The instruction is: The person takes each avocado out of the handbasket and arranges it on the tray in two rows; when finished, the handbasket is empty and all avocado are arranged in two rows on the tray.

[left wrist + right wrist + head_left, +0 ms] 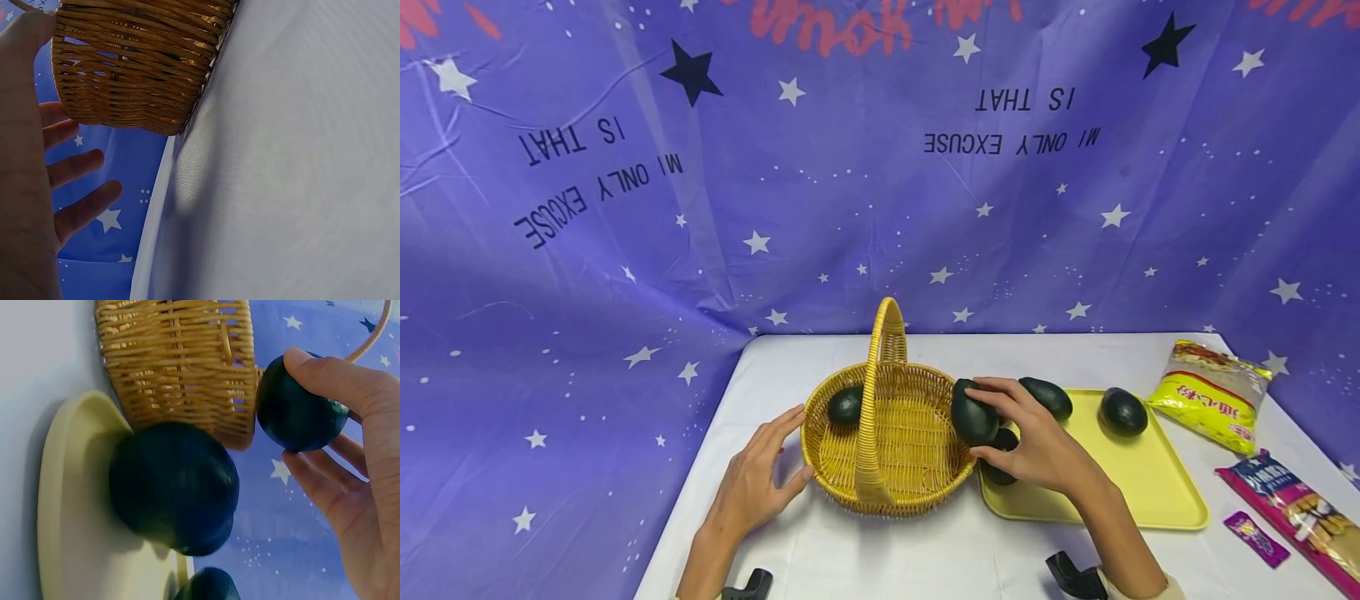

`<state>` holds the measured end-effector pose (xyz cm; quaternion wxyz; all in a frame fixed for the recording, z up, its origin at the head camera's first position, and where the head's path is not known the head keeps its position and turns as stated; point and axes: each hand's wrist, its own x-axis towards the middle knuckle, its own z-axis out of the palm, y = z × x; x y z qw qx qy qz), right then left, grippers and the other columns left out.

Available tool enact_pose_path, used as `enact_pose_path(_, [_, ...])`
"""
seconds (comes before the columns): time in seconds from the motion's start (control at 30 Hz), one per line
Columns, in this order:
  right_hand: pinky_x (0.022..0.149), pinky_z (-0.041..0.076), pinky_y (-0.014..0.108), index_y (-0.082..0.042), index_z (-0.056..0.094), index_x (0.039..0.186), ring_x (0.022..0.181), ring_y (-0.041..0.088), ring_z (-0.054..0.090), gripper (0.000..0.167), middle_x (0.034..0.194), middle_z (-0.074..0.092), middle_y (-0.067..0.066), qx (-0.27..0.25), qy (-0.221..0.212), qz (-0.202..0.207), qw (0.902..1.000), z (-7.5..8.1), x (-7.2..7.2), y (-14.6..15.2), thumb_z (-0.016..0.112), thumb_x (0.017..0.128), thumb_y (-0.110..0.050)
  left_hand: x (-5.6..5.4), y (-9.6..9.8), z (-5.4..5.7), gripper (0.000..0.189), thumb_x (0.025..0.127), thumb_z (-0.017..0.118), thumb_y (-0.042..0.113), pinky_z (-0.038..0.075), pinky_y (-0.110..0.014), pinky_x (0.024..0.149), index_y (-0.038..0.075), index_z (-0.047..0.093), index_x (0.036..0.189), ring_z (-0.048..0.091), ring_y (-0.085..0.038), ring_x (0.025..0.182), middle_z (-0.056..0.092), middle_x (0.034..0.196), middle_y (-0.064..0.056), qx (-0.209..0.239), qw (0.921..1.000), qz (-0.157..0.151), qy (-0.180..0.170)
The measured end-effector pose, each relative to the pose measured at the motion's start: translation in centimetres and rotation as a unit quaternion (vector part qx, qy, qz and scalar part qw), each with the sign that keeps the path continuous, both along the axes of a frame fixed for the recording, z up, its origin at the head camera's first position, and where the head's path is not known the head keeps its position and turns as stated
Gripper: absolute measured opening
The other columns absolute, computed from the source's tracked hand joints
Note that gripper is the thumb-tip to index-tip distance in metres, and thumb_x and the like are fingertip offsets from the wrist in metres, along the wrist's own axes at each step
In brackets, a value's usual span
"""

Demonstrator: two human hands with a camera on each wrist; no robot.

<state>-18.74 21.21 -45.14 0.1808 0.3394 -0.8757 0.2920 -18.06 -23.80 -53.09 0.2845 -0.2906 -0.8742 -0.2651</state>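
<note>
Right grip (1037, 440), dark avocado (972, 415) between thumb (991, 457) and fingers (1002, 402).

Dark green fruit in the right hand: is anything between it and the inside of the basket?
Nothing visible blocks it. The held fruit appears just above the right rim of the basket; the handle and the other fruit inside are farther left.

Head view: bright, evenly lit, sharp. Left wrist view: dimmer; soft shadow runs from basket (137, 69) toward 6 o'clock over tablecloth (300, 162). Right wrist view: nearest avocado (175, 484) soft, tray (52, 506) blurred at 8 o'clock.
</note>
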Motion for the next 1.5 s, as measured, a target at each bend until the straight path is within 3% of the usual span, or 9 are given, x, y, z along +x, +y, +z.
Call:
enact_pose_path(0.27, [0.102, 0.055, 0.045, -0.022, 0.06, 0.154, 0.142, 0.025, 0.054, 0.086, 0.158, 0.052, 0.004, 0.006, -0.013, -0.03, 0.9995, 0.2, 0.7, 1.4, 0.1, 0.078, -0.026, 0.1, -0.1, 0.0, 0.074, 0.088, 0.083, 0.034, 0.057, -0.026, 0.078, 0.007, 0.058, 0.153, 0.066, -0.022, 0.108, 0.055, 0.161, -0.005, 0.008, 0.9999, -0.006, -0.011])
enact_pose_path(0.5, [0.11, 0.042, 0.016, -0.021, 0.061, 0.153, 0.143, 0.023, 0.052, 0.084, 0.158, 0.052, 0.004, -0.009, -0.014, -0.036, 0.9992, 0.2, 0.8, 2.3, 0.099, 0.078, -0.024, 0.0, -0.1, 0.0, 0.073, 0.086, 0.084, 0.032, 0.057, -0.026, 0.08, 0.009, 0.06, 0.152, 0.067, -0.022, 0.111, 0.055, 0.161, -0.004, 0.009, 0.9998, -0.006, -0.014])
enact_pose_path(0.6, [0.111, 0.038, 0.011, -0.02, 0.061, 0.152, 0.143, 0.024, 0.052, 0.084, 0.157, 0.053, 0.006, -0.014, -0.013, -0.036, 0.9992, 0.1, 0.9, 2.7, 0.1, 0.078, -0.023, 0.0, -0.1, -0.1, 0.072, 0.087, 0.084, 0.033, 0.057, -0.026, 0.079, 0.01, 0.061, 0.151, 0.067, -0.021, 0.109, 0.056, 0.16, -0.004, 0.011, 0.9999, -0.008, -0.009])
enact_pose_path(1.0, [0.106, 0.047, 0.015, -0.014, 0.063, 0.151, 0.14, 0.024, 0.055, 0.086, 0.156, 0.053, 0.014, -0.044, -0.016, -0.044, 0.9979, -0.4, 1.4, 4.1, 0.101, 0.074, -0.015, 0.0, -0.2, -0.2, 0.067, 0.088, 0.082, 0.038, 0.055, -0.028, 0.077, 0.015, 0.062, 0.149, 0.067, -0.02, 0.109, 0.056, 0.16, -0.003, 0.008, 1.0, -0.002, -0.001])
enact_pose_path(1.3, [0.104, 0.048, 0.015, -0.013, 0.062, 0.151, 0.138, 0.01, 0.055, 0.089, 0.156, 0.053, 0.015, -0.056, -0.015, -0.057, 0.9967, -0.9, 1.7, 5.4, 0.102, 0.071, -0.01, -0.1, -0.1, -0.2, 0.067, 0.088, 0.082, 0.036, 0.056, -0.025, 0.079, 0.014, 0.063, 0.149, 0.068, -0.021, 0.11, 0.057, 0.16, -0.005, 0.01, 0.9999, -0.007, 0.001])
enact_pose_path(1.5, [0.104, 0.049, 0.017, -0.013, 0.063, 0.15, 0.14, 0.007, 0.052, 0.09, 0.156, 0.054, 0.013, -0.056, -0.008, -0.068, 0.9961, -1.2, 1.9, 6.1, 0.102, 0.07, -0.01, -0.1, -0.2, -0.1, 0.069, 0.087, 0.084, 0.034, 0.056, -0.027, 0.081, 0.016, 0.062, 0.149, 0.067, -0.019, 0.112, 0.056, 0.16, -0.003, 0.008, 0.9999, -0.004, -0.013])
